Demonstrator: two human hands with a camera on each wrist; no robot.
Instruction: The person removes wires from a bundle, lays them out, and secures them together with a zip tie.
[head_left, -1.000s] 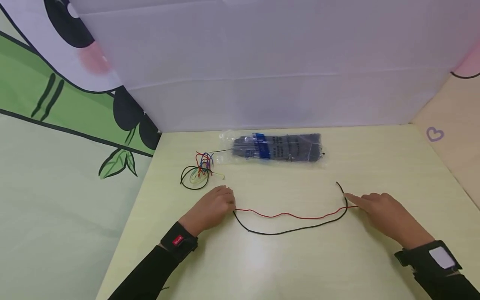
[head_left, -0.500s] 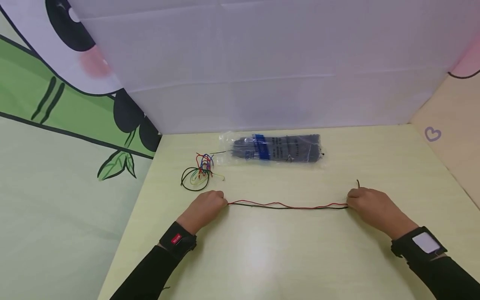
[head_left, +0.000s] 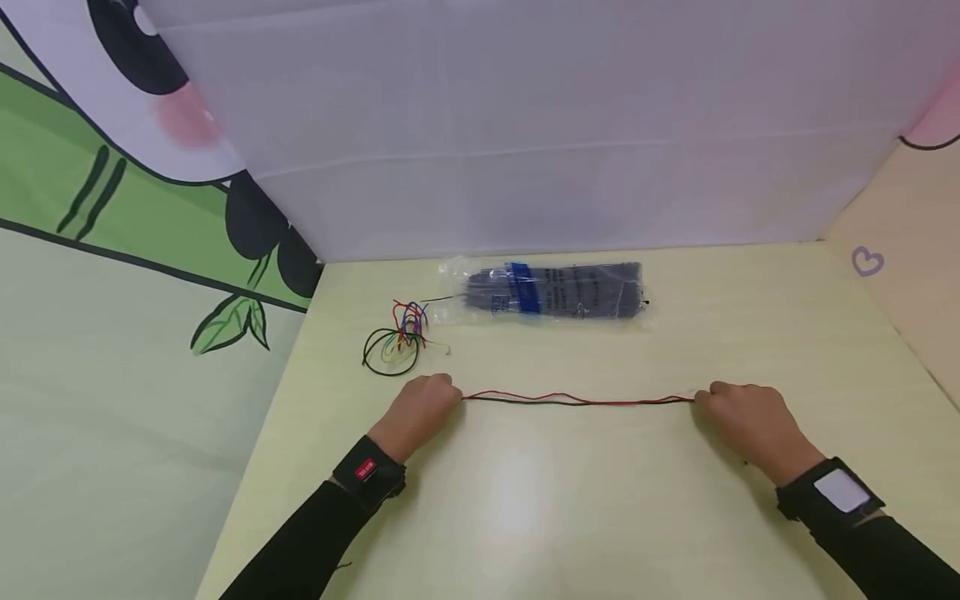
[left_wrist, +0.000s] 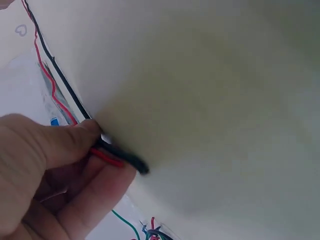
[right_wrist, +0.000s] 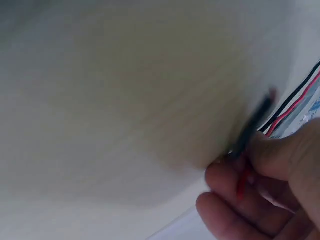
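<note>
A red wire (head_left: 558, 395) and a black wire (head_left: 517, 402) stretch side by side between the two hands. My left hand (head_left: 422, 410) pinches both wires at one end between thumb and forefinger. In the left wrist view the black wire's end (left_wrist: 136, 161) sticks out past the fingertips, with the red wire's shorter end (left_wrist: 107, 157) beside it. My right hand (head_left: 753, 427) pinches the other ends. In the right wrist view the black wire's tip (right_wrist: 255, 122) pokes past the thumb, and the red wire's end (right_wrist: 243, 185) lies against the fingers. The black wire runs nearly straight; the red one waves slightly.
A tangle of colored wires (head_left: 405, 337), red, blue, black and yellow-green, lies behind the left hand. Behind the stretched wires, a clear plastic bag of dark ties (head_left: 585, 292) rests on the pale table (head_left: 600, 517). A white panel (head_left: 570, 200) rises along the table's back edge.
The right hand went from pointing at the wires to pinching both ends. The sagging black wire was drawn nearly straight beside the red one. Its upright end above the right hand is out of sight.
</note>
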